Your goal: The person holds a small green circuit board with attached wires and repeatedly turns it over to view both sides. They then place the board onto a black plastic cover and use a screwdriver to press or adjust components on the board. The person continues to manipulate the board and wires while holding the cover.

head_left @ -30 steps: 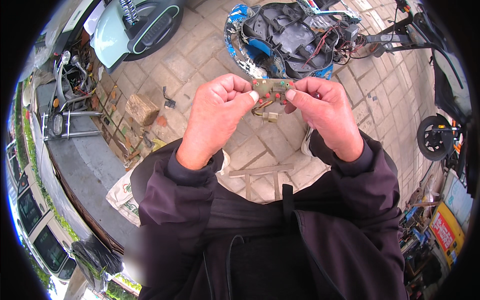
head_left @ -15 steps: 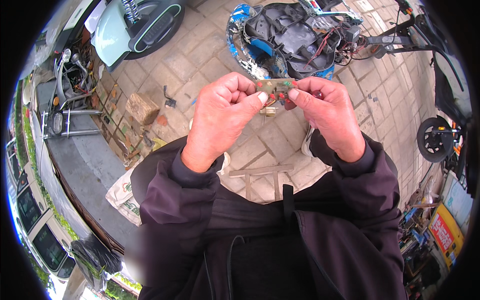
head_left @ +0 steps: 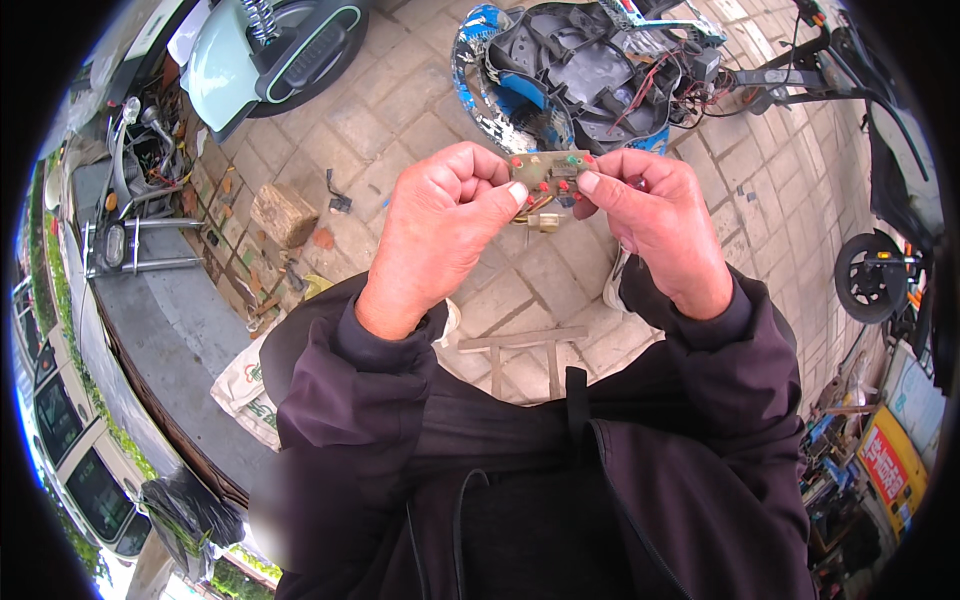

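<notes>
The left hand and right hand pinch a small circuit board between thumbs and forefingers, one at each end, fingers clenched on it. The board sits at twelve o'clock of the view, above paving. A dismantled scooter body lies at one o'clock.

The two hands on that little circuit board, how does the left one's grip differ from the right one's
The left hand is curled into a loose fist, its thumb tip pressing the circuit board's left end; the right hand is more open, thumb stretched along the right end. The left hand shows its knuckles bunched toward the board; the right hand's back faces the camera with fingers hidden behind. Both pinch the board by its ends, above the paved ground, and both wear dark sleeves.
</notes>
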Motion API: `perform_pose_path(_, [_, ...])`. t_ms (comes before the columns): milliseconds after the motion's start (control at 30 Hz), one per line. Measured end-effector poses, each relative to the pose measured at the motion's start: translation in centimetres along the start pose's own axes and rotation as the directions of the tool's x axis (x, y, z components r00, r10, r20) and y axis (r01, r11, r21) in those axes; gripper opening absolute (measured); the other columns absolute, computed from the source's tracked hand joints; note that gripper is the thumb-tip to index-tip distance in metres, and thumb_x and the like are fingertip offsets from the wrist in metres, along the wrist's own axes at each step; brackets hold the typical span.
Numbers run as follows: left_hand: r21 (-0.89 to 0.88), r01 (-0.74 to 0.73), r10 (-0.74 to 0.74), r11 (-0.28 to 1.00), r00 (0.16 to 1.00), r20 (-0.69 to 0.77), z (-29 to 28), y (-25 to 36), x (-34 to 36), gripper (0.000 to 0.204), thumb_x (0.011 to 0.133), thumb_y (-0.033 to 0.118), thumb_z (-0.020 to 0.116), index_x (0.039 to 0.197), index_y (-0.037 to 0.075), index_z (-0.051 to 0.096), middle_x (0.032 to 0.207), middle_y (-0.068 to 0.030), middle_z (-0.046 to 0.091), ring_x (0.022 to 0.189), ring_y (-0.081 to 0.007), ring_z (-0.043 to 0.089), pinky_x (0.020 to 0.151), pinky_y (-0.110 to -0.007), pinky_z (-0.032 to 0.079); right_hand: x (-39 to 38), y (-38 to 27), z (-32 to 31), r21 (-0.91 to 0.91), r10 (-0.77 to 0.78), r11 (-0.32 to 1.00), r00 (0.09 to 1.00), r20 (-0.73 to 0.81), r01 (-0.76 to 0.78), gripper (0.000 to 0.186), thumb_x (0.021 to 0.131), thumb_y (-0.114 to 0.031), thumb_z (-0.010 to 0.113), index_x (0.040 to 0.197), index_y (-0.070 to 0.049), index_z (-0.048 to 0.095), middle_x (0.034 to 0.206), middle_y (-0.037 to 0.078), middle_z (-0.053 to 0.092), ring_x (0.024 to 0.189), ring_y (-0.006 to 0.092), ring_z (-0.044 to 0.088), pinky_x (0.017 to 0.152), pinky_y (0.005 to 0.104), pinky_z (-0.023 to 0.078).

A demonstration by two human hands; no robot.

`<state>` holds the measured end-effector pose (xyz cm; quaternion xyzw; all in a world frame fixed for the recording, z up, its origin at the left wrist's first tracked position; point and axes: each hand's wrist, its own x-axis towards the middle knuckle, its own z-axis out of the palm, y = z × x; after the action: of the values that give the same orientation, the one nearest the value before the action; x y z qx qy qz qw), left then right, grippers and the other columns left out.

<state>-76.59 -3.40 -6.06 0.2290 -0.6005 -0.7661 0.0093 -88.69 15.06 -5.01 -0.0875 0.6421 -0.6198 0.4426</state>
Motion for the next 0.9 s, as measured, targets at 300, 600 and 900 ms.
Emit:
perform_pose_path(300, [-0.025,0.125,-0.126,0.992,0.991,-0.041,0.1,1.2,-0.4,0.01,0.09,0.008,0.063,0.097,0.0,0.064,0.069,0.0072,0.051,0.055,-0.0005,0.036,0.05,-0.02,0.027,0.1,-0.1,-0.2,0.144,0.09,0.986,0.996,0.006,-0.09,0.015,0.095,-0.018,0.07,0.092,-0.003,0.069,0.078,0.004,0.069,0.048,-0.0003,0.037,0.043,0.0194,0.024])
perform_pose_path(600, [-0.016,0.109,-0.11,0.994,0.993,-0.034,0.2,1.2,-0.3,0.014,0.091,0.011,0.064,0.099,-0.001,0.064,0.067,0.0082,0.05,0.055,-0.0003,0.035,0.051,-0.02,0.027,0.2,-0.1,-0.1,0.126,0.089,0.988,0.996,0.01,-0.09,0.016,0.095,-0.019,0.07,0.092,-0.002,0.069,0.078,0.004,0.068,0.048,-0.0005,0.037,0.042,0.0193,0.024])
perform_pose_path(900, [-0.075,0.118,-0.12,0.99,0.993,-0.022,0.0,1.4,-0.3,0.011,0.094,0.011,0.064,0.095,0.0,0.063,0.072,0.0069,0.056,0.06,0.0019,0.04,0.052,-0.019,0.03,0.1,-0.2,0.0,0.075,0.068,0.995,0.998,0.02,-0.069,0.016,0.095,-0.017,0.07,0.093,-0.002,0.068,0.075,0.004,0.066,0.048,0.0003,0.04,0.044,0.0185,0.026])
